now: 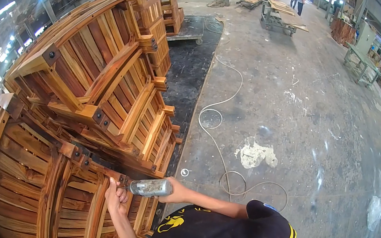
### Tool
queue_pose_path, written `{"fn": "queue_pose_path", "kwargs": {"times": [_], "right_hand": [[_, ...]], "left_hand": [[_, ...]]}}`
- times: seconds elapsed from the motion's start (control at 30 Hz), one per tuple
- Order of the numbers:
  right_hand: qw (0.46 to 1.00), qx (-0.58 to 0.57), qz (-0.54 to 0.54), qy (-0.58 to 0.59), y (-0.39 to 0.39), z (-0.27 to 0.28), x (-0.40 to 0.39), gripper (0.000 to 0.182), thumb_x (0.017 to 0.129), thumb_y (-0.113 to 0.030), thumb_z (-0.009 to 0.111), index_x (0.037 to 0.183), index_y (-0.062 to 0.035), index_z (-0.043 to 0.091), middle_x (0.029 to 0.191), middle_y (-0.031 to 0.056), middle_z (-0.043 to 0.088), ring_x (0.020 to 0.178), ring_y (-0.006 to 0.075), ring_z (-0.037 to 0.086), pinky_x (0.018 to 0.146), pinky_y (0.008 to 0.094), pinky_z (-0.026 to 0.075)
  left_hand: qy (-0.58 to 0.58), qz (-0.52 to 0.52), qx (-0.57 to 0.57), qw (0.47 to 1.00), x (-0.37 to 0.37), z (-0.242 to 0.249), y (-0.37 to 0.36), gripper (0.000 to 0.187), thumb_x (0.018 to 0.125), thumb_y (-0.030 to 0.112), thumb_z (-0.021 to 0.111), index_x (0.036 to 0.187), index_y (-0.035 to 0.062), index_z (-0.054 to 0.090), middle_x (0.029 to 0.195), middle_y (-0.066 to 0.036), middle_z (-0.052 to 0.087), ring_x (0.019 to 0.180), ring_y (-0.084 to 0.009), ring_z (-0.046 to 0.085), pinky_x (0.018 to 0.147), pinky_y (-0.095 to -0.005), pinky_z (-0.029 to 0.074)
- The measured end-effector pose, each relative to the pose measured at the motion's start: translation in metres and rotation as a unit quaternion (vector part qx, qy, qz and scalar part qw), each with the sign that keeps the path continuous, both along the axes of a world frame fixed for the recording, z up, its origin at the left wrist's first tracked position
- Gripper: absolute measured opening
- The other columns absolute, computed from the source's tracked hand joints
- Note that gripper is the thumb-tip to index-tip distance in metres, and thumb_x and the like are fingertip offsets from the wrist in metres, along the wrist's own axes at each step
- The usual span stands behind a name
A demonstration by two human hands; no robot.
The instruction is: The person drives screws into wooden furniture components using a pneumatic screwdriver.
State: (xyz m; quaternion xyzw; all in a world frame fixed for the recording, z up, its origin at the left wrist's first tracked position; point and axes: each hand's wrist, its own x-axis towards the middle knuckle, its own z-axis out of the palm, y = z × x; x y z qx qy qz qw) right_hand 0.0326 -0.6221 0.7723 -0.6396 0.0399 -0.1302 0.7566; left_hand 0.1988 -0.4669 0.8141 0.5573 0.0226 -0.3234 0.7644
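Head view, lower centre: clasping a grey tool (147,187) in right hand (175,191), curling left hand (116,199), hold unclear, near its tip, perhaps risking fingers pinched by slipping.

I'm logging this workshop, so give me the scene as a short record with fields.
right hand: on the rear end of a grey cylindrical tool
left hand: beside the tool's front end, by the wood; contact unclear
work: slatted wooden furniture, stacked, with dark fittings
floor: grey, with a pale patch and a looping hose
background: wheeled cart bearing boards
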Motion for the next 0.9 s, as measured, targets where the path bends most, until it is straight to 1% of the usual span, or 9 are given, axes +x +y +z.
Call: {"fn": "queue_pose_path", "kwargs": {"times": [0.2,0.27,0.3,0.4,0.5,0.57,0.67,0.73,0.9], "right_hand": [[0.99,0.127,-0.028,-0.047,0.005,0.007,-0.001,0.035,0.069,-0.003,0.069,0.103,-0.0011,0.06,0.096,-0.0004,0.065,0.083,0.0067,0.058,0.079,0.0243,0.046],[0.981,0.178,-0.04,-0.064,0.007,-0.008,0.004,0.041,0.068,-0.001,0.07,0.107,-0.0015,0.058,0.097,0.0003,0.064,0.086,0.007,0.057,0.078,0.0252,0.047],[0.988,0.134,-0.043,-0.059,0.003,-0.005,0.003,0.043,0.067,-0.002,0.071,0.108,-0.0016,0.058,0.095,0.0002,0.064,0.086,0.007,0.057,0.079,0.0256,0.047],[0.974,0.217,-0.065,-0.023,0.002,-0.003,0.006,0.046,0.067,0.002,0.065,0.112,-0.0032,0.055,0.083,0.0006,0.063,0.054,0.0055,0.05,0.043,0.0205,0.039],[0.98,0.193,-0.044,-0.022,-0.008,0.008,0.003,0.042,0.066,0.005,0.062,0.107,-0.0017,0.055,0.079,0.0028,0.06,0.055,0.0079,0.051,0.045,0.0219,0.041],[0.984,0.175,-0.023,-0.024,-0.014,0.003,0.002,0.037,0.066,0.005,0.063,0.102,-0.002,0.057,0.08,0.0025,0.059,0.061,0.0092,0.054,0.05,0.0231,0.044],[0.986,0.164,-0.011,0.008,-0.02,0.004,0.0,0.036,0.064,0.001,0.056,0.101,0.003,0.057,0.08,0.0057,0.059,0.058,0.0111,0.053,0.054,0.0246,0.044],[0.982,0.186,-0.005,0.014,-0.019,0.014,-0.002,0.036,0.063,0.002,0.057,0.099,0.0029,0.056,0.081,0.0056,0.057,0.055,0.0109,0.049,0.053,0.0237,0.041],[0.987,0.161,0.009,0.02,-0.02,0.017,-0.008,0.035,0.063,0.004,0.057,0.098,0.002,0.055,0.08,0.0052,0.054,0.055,0.0103,0.047,0.052,0.0231,0.04]], "left_hand": [[0.008,0.077,-0.092,0.993,-0.012,0.011,-0.031,0.029,0.092,0.039,0.051,0.086,0.0107,0.051,0.05,0.007,0.028,0.038,-0.0043,0.025,0.035,-0.0202,0.02],[-0.005,-0.017,-0.196,0.98,-0.009,0.008,-0.031,0.027,0.094,0.036,0.048,0.092,0.0099,0.054,0.052,0.009,0.026,0.039,-0.0034,0.023,0.036,-0.0205,0.019],[-0.018,0.003,-0.189,0.982,-0.013,0.011,-0.036,0.027,0.095,0.034,0.047,0.095,0.0079,0.054,0.052,0.009,0.027,0.04,-0.003,0.023,0.037,-0.0202,0.02],[-0.025,0.018,-0.199,0.98,-0.024,0.018,-0.043,0.03,0.096,0.03,0.046,0.11,0.0047,0.053,0.053,0.008,0.028,0.041,-0.0033,0.025,0.039,-0.0204,0.022],[0.038,0.007,-0.219,0.975,-0.032,0.036,-0.046,0.029,0.097,0.029,0.041,0.114,0.0072,0.051,0.053,0.007,0.025,0.042,-0.0046,0.023,0.04,-0.0206,0.022],[0.081,0.002,-0.224,0.971,-0.031,0.036,-0.045,0.025,0.094,0.02,0.047,0.113,0.0067,0.055,0.055,0.007,0.025,0.044,-0.0049,0.024,0.043,-0.0206,0.021],[0.162,0.003,-0.305,0.939,-0.024,0.008,-0.037,0.034,0.09,0.006,0.042,0.122,-0.0058,0.043,0.071,0.0,0.038,0.064,-0.0123,0.038,0.058,-0.0248,0.035],[0.163,0.011,-0.266,0.95,-0.025,-0.003,-0.03,0.034,0.086,0.003,0.041,0.119,-0.0078,0.043,0.084,-0.01,0.051,0.073,-0.0183,0.048,0.063,-0.0276,0.041],[0.147,0.025,-0.223,0.963,-0.03,-0.014,-0.023,0.032,0.085,-0.001,0.044,0.115,-0.0124,0.046,0.095,-0.015,0.06,0.087,-0.0215,0.059,0.077,-0.0274,0.05]]}}
